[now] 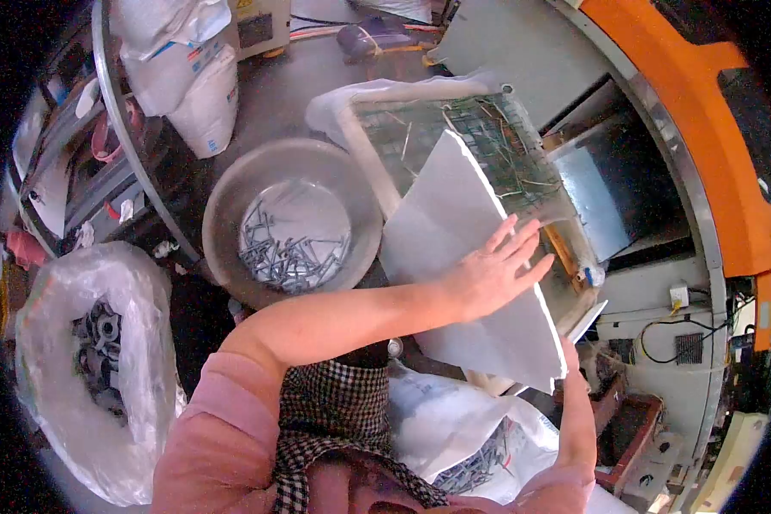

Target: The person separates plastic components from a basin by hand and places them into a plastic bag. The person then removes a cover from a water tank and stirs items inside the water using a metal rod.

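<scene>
A stiff white sheet (463, 231) with a rough, ragged edge is tilted in front of me. My left hand (501, 270) reaches across it, fingers spread and stretched out near its right edge, with nothing gripped. At the sheet's lower right corner, my right hand (570, 364) holds the edge; most of its fingers are hidden. Behind the sheet stands a pale-rimmed crate (360, 128) with a green mesh-like bottom and thin loose strips in it. To the left, a round grey basin (223, 214) contains many small grey pieces.
A clear plastic bag (51, 360) of dark grey parts stands at lower left. A white sack (420, 403) with grey pieces is below the sheet. Stacked white sacks (180, 77) and a curved metal rail (116, 111) are at upper left. An orange-and-grey machine (702, 128) borders the right.
</scene>
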`<state>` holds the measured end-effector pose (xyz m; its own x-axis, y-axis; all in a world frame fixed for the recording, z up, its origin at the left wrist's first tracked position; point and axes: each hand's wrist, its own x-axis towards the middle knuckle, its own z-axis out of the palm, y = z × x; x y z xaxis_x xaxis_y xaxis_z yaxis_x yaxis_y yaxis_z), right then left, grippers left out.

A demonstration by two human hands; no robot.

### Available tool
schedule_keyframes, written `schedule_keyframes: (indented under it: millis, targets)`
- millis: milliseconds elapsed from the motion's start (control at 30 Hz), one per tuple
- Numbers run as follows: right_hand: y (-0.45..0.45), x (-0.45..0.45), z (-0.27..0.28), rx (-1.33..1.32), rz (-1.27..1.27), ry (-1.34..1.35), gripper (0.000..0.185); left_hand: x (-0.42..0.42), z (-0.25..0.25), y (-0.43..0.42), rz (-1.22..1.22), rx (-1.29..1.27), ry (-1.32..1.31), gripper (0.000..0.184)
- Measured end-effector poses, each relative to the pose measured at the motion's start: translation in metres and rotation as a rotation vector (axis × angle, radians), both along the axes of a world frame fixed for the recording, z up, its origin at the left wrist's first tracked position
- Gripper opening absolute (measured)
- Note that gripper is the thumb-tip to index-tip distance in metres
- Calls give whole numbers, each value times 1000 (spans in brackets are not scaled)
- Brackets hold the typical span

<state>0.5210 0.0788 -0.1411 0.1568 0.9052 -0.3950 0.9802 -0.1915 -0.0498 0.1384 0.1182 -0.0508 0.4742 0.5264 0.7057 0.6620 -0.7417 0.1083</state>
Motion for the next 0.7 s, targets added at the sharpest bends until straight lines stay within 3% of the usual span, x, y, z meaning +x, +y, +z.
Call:
schedule_keyframes:
  millis: [33,100,267,367,467,533,633,700]
  targets:
    - [3,23,-11,23,-121,152,33,0,2,0,-7,10,-2,45]
    - [-2,5,35,78,112,-239,32,-1,8,-3,25,-6,7,57]
    - [-3,-11,117,102,230,-491,26,-61,25,-48,21,-75,102,61]
    - [-1,-2,136,265,305,-604,25,-125,-9,-68,160,-188,247,70]
    - [8,-37,156,324,369,-729,16,-172,-39,-86,215,-354,218,63]
    - [17,-59,154,316,410,-767,15,-188,-56,-92,285,-660,168,67]
    - [26,-97,146,323,443,-833,14,-206,-84,-79,108,-720,339,65]
    - [34,-118,145,194,362,-878,14,-216,-122,-58,43,-758,350,63]
